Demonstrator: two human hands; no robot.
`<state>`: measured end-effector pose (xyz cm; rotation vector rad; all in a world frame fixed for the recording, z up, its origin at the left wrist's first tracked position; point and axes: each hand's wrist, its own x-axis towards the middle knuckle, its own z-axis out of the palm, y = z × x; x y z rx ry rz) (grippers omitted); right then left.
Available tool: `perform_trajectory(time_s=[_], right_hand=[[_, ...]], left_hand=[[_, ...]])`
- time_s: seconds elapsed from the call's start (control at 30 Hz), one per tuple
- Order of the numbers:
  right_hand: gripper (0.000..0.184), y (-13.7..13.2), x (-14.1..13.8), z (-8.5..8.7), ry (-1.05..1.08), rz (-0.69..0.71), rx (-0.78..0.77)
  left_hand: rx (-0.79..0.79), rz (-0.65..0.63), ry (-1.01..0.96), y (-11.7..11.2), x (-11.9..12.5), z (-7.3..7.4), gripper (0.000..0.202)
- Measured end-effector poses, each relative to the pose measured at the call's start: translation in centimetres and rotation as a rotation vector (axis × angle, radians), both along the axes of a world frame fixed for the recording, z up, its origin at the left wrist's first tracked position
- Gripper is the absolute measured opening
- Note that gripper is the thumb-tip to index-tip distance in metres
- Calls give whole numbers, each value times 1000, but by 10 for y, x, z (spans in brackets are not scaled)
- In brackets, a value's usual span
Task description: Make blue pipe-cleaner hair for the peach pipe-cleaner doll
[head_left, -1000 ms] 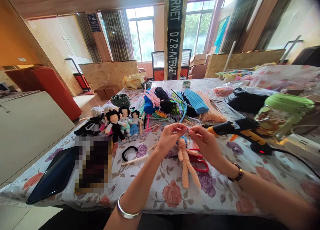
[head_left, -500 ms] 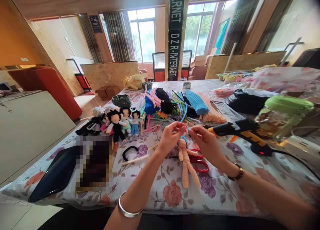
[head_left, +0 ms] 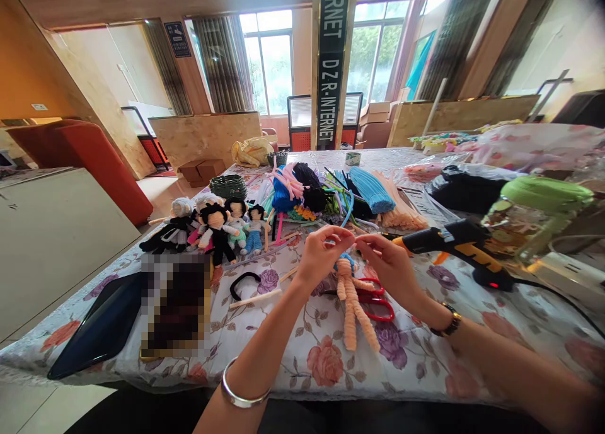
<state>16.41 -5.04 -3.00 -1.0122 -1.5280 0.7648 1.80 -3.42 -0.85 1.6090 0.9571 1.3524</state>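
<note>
My left hand (head_left: pixel 326 251) and my right hand (head_left: pixel 387 261) meet at pinched fingertips above a peach doll figure (head_left: pixel 350 305). What the left fingertips pinch is too small to make out. A blue bit of pipe cleaner showed at the right fingertips a moment ago; the fingers now cover it. The headless-looking figure has coiled peach limbs and a blue wrapped chest (head_left: pixel 347 262), its upper end hidden by my hands. Red-handled scissors (head_left: pixel 382 309) lie partly beneath it. A blue pipe cleaner (head_left: pixel 348 210) curves up just behind my left hand.
Finished dolls (head_left: pixel 217 229) sit at the left, near a dark tray (head_left: pixel 99 327) and a blurred-out panel (head_left: pixel 177 308). Pipe cleaner bundles (head_left: pixel 371 191) lie behind my hands. A glue gun (head_left: pixel 454 242) with a cord is at right, beside a green-lidded jar (head_left: pixel 534 210). A black pipe-cleaner loop (head_left: pixel 243 284) lies left.
My fingertips have come together and risen slightly, and the blue bit between them is now covered. The doll figure stays in place on the table.
</note>
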Motion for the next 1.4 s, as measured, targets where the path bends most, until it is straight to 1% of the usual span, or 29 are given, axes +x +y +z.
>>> perform_trajectory(time_s=[0.07,0.17,0.27,0.33,0.43,0.53,0.63,0.73,0.83,0.97,1.07,1.13,1.2,1.3,1.4], right_hand=[[23,1,2,2,3,-42,-1],[22,4,6,5,37,-99,39],[22,8,11,8,47,-112,60],[24,9,13,9,10,-94,56],[24,9,12,10,-53,-26,52],[21,8,10,7,-79,38,46],[20,8,8,3,-73,71,36],[22,9,7,1,-83,82,36],[23,10,8,2,-95,84,16],[23,10,8,2,-56,55,6],[26,10,8,0,97,51,-91],[28,9,8,0,245,74,-207],[29,7,6,0,365,105,-314],[29,5,4,0,467,152,-402],[27,6,3,-3,487,185,-444]], left_hand=[[-9,3,-12,0,0,0,11],[-3,2,-11,0,1,0,8],[6,4,27,-1,1,0,8],[-20,-9,19,-1,0,1,9],[-66,-20,-29,-2,0,1,11],[-87,-10,-55,-2,-1,0,15],[-85,-20,-56,-2,-2,0,21],[-75,-46,-51,-2,-3,-1,26],[-114,-83,-67,-2,-2,0,33],[-130,-103,-87,-1,-1,-1,37],[-72,-74,-60,0,-1,-1,29],[-14,-19,13,0,-1,-2,18],[33,41,103,0,-2,-2,13],[52,94,180,0,-3,-2,15],[47,105,193,0,-3,-3,19]])
